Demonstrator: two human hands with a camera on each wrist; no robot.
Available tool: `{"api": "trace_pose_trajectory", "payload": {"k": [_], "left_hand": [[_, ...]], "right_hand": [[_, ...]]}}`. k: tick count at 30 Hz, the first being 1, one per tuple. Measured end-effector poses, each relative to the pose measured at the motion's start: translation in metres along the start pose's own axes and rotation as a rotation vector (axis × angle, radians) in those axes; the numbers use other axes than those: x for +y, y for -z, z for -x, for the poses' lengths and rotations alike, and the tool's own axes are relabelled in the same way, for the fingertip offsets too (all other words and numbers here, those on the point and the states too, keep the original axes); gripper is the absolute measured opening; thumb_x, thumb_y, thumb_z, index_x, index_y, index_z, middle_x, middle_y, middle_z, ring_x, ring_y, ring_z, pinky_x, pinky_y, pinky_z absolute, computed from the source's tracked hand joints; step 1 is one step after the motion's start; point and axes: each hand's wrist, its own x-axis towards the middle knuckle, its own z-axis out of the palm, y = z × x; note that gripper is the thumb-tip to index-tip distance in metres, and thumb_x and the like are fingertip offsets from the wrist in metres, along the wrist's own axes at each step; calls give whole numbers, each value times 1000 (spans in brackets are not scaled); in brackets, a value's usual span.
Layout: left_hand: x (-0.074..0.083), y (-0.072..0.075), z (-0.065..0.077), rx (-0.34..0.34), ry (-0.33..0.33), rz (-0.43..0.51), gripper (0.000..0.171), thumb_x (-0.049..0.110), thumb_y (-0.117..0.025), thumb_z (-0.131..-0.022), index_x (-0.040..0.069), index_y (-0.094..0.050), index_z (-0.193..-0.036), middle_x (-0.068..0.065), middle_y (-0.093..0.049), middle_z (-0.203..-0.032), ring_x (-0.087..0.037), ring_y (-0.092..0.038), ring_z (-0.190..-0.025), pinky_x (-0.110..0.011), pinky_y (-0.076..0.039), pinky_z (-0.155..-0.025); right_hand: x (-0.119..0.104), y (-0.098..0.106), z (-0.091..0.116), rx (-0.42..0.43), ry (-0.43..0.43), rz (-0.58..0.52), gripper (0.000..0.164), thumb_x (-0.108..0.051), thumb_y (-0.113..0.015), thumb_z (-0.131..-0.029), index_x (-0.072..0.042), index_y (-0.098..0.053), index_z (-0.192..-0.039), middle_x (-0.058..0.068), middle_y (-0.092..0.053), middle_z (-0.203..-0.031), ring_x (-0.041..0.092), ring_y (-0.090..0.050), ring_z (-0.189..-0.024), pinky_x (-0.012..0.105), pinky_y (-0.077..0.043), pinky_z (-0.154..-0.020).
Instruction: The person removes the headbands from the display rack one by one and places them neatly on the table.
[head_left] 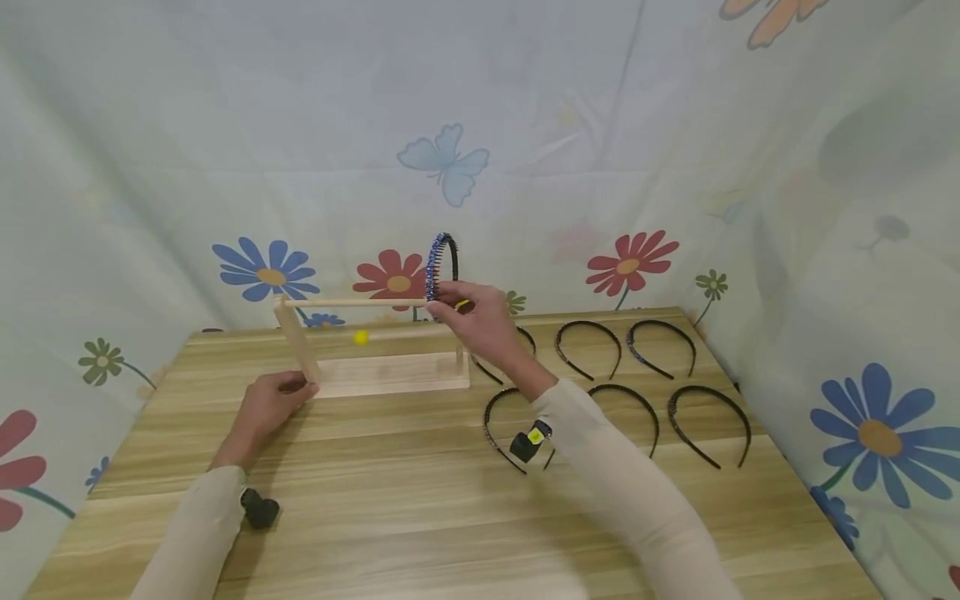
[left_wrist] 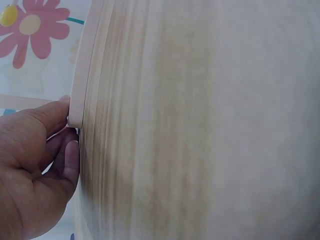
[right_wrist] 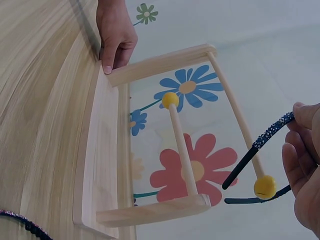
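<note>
A pale wooden stand (head_left: 390, 377) has two posts, each bearing one rod tipped with a yellow ball. My left hand (head_left: 270, 407) holds the left end of its base, the thumb on top in the right wrist view. With my right hand (head_left: 486, 321) I pinch a black toothed headband (head_left: 432, 268) covered in blue glitter. The headband is raised at the free end of the upper rod (head_left: 360, 302). In the right wrist view, its two arms lie either side of that rod's yellow ball (right_wrist: 265, 187). The lower rod's yellow ball (right_wrist: 170, 100) points the opposite way.
Several dark headbands lie in two rows on the right of the wood-grain table (head_left: 360, 500), among them a front one (head_left: 708, 392) and a back one (head_left: 588, 323). My right forearm covers part of them. A flower-printed cloth (head_left: 525, 100) hangs behind the table.
</note>
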Motion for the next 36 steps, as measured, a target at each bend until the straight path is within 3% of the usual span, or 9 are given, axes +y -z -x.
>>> {"api": "trace_pose_trajectory", "payload": {"k": [8, 15, 21, 36], "left_hand": [[-2, 0, 1, 6, -7, 9, 48, 34, -68, -100, -3, -66, -131, -24, -69, -125, -42, -65, -116, -54, -52, -93], [0, 0, 2, -1, -1, 15, 48, 34, -67, -101, -4, -65, -132, -25, -68, -126, -43, -64, -116, -55, -52, -93], [0, 1, 3, -9, -11, 3, 48, 33, -66, -101, -4, -65, -132, -25, -68, -127, -43, -64, -117, -57, -52, -94], [-1, 1, 0, 0, -42, -12, 47, 32, -67, -101, -4, -66, -131, -25, -69, -125, -44, -65, -116, -57, -53, -93]], "right_hand": [[5, 11, 5, 8, -30, -2, 32, -21, -75, -96, -3, -73, -122, 9, -77, -98, 22, -73, -85, 26, -59, -78], [7, 16, 11, 24, -8, 8, 31, -20, -76, -94, -1, -74, -118, 9, -78, -95, 17, -72, -80, 25, -59, -74], [5, 20, 16, 37, -11, 12, 30, -23, -77, -94, -3, -75, -117, 9, -78, -96, 22, -73, -80, 27, -59, -72], [-7, 25, 38, 39, -136, -62, 34, -25, -81, -90, -6, -75, -117, 6, -78, -97, 15, -72, -82, 29, -59, -72]]}}
